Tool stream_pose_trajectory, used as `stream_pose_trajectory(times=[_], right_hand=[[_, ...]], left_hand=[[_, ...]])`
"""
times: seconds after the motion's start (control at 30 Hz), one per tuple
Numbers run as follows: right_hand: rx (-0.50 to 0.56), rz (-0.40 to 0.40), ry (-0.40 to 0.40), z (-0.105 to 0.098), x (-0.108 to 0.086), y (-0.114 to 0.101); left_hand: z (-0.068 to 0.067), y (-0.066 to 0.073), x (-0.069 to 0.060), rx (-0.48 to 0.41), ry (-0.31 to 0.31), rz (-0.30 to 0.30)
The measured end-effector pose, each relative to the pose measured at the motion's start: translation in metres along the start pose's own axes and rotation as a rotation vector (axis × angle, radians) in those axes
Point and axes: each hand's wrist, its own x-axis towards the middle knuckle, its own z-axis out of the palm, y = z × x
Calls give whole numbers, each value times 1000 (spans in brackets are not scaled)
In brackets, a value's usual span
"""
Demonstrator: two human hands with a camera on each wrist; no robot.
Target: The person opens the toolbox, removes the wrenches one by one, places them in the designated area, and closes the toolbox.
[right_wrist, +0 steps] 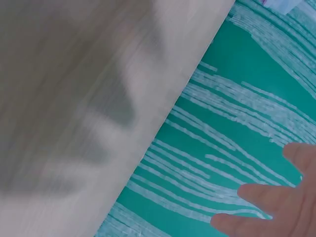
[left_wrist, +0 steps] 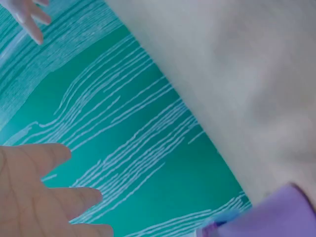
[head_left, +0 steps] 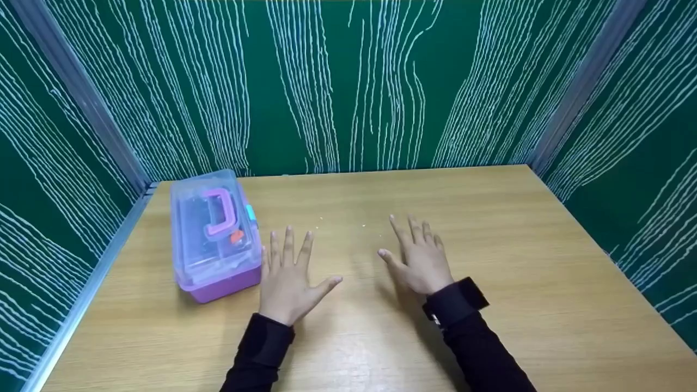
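Note:
A box with a clear lid, a pink-purple handle and a purple base stands at the left of the table. Just right of it, my left hand is spread, palm down, holding nothing; its fingertips are near the box's side. My right hand has its fingers spread too, with nothing in it and its shadow on the table below. In the left wrist view, part of my left hand and the purple box show. The right wrist view shows fingers of my right hand.
Several tiny white specks lie on the wooden table between and beyond the hands. Green panels with white wavy lines rise behind and at both sides, joined by grey metal posts.

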Motion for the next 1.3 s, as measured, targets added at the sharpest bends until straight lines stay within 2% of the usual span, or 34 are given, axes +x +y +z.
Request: stream_pose_trajectory(times=[0.17, 0.3, 0.47, 0.67, 0.8, 0.93, 1.1, 1.2, 1.3], right_hand=[[46, -58, -3, 5, 11, -23], [72, -120, -15, 10, 18, -43], [132, -176, -58, 16, 25, -70], [269, -209, -165, 28, 36, -102], [355, -225, -225, 38, 44, -121], [467, -204, -304, 49, 51, -139], [618, -162, -384, 60, 55, -159], [697, -142, -424, 64, 55, -170], [774, -134, -461, 68, 53, -180]], left_hand=[[-13, -14, -1, 13, 84, -4], [-24, -27, -4, 36, 140, -36], [-36, -52, -10, 24, 166, -126], [-45, -88, -22, 13, 246, -236], [-51, -107, -28, -27, 240, -311], [-55, -119, -29, -159, 193, -386], [-59, -131, -25, -414, 123, -450], [-61, -138, -23, -561, 103, -486], [-62, -143, -21, -663, 91, -523]])
